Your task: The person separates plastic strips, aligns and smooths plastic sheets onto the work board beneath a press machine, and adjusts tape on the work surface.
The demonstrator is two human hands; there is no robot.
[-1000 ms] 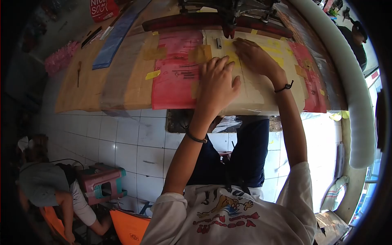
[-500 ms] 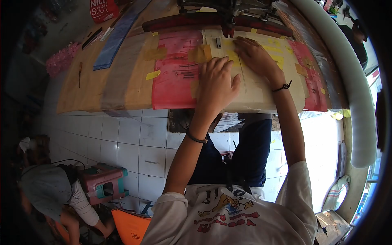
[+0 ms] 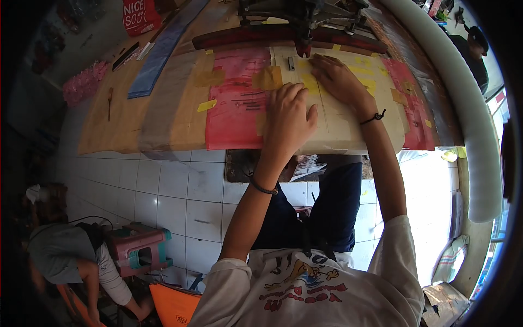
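Cream sheeting [image 3: 340, 133] lies over the table [image 3: 117, 128], and we have both palms down on it: left hand [image 3: 292, 113] by the border with the red sheet [image 3: 234, 125], thumb spread wide; right hand [image 3: 339, 80] farther up, fingers outstretched side by side. Neither pinches anything we can make out, though whatever sits under the palms is hidden. Just past the right fingertips a dark frame [image 3: 327, 11] blocks the far side, its long bar [image 3: 234, 37] crossing above the sheets, with a small metal piece [image 3: 291, 64] lying nearby. Out left we've a blue strip [image 3: 158, 61], a thin tool [image 3: 110, 102] and a pink bundle [image 3: 84, 82]; a fat white roll [image 3: 482, 174] walls off our right. Down at lower left, a person [image 3: 65, 253] bends beside a stool [image 3: 128, 253].
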